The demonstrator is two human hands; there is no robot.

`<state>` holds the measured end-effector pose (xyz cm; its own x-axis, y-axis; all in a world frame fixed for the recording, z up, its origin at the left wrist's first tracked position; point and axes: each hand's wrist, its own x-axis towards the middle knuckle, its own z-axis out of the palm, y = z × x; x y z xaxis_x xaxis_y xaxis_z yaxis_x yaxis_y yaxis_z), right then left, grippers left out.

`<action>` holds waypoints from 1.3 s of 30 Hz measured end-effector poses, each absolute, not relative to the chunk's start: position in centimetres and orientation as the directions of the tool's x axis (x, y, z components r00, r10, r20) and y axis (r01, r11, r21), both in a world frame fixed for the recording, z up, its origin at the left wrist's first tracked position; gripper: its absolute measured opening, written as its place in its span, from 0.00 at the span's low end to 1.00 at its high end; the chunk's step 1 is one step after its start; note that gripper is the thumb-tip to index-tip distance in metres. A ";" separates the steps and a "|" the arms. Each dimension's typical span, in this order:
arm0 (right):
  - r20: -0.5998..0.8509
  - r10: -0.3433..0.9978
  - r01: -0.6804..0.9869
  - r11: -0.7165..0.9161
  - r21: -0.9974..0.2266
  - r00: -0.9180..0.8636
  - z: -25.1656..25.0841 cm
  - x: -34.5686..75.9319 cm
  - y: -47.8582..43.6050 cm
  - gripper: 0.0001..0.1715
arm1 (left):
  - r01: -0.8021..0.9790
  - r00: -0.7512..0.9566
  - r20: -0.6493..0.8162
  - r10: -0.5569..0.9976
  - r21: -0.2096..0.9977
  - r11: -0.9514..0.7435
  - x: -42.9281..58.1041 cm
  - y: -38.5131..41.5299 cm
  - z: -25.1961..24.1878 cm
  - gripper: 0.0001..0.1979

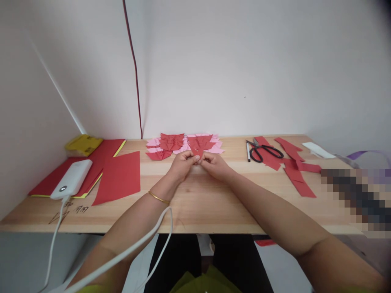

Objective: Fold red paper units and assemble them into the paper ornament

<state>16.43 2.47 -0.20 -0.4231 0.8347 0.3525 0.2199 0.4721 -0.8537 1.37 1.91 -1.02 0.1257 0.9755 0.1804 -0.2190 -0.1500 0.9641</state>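
At the middle of the table, my left hand (184, 165) and my right hand (214, 165) meet with fingertips nearly touching. Both pinch the lower end of a red pleated paper piece (200, 142), which spreads out like a fan above my fingers. Just behind it lie pink pleated papers (218, 146), partly covered. Another red pleated paper (171, 142) rests to the left of the held one, close to the back edge. My fingers hide the pinched end of the paper.
On the left, a white power bank (73, 177) with a cable lies on red sheets (104, 152), beside a loose red sheet (122, 175) and a yellow packet (84, 145). To the right are black-handled scissors (259, 152), a pen (248, 151) and red paper scraps (297, 179). The white cable (146, 236) crosses my left forearm.
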 end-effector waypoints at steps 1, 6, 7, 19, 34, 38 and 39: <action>0.356 0.830 0.213 0.476 -0.853 -0.429 -0.2 16.5 2.5 0.12 | -0.244 0.132 0.181 0.975 0.959 -0.145 1.4 1.9 -1.0 0.11; 0.368 0.816 0.223 0.500 -0.837 -0.446 -0.5 16.4 2.6 0.10 | -0.350 0.159 0.090 0.983 0.936 -0.029 1.1 2.0 -1.0 0.13; 0.371 0.812 0.217 0.502 -0.837 -0.450 -0.6 16.3 2.7 0.10 | -0.355 0.158 0.072 0.985 0.935 -0.012 1.1 2.1 -1.1 0.14; 0.368 0.889 0.262 0.437 -0.861 -0.274 -0.5 16.3 2.8 0.08 | -0.042 0.068 0.126 0.990 0.991 -0.123 0.9 2.3 -1.3 0.12; 0.359 0.891 0.344 0.441 -0.829 -0.276 -0.8 16.5 3.1 0.13 | -0.073 0.140 0.068 0.988 0.996 -0.058 1.3 1.8 -0.8 0.13; 0.341 0.877 0.290 0.442 -0.849 -0.337 -1.1 16.8 3.5 0.13 | -0.045 0.152 0.087 0.984 0.996 -0.082 1.0 1.7 -0.5 0.12; 0.343 0.868 0.249 0.443 -0.861 -0.360 -1.1 16.9 3.6 0.13 | -0.036 0.162 0.099 0.982 0.995 -0.095 0.9 1.7 -0.4 0.12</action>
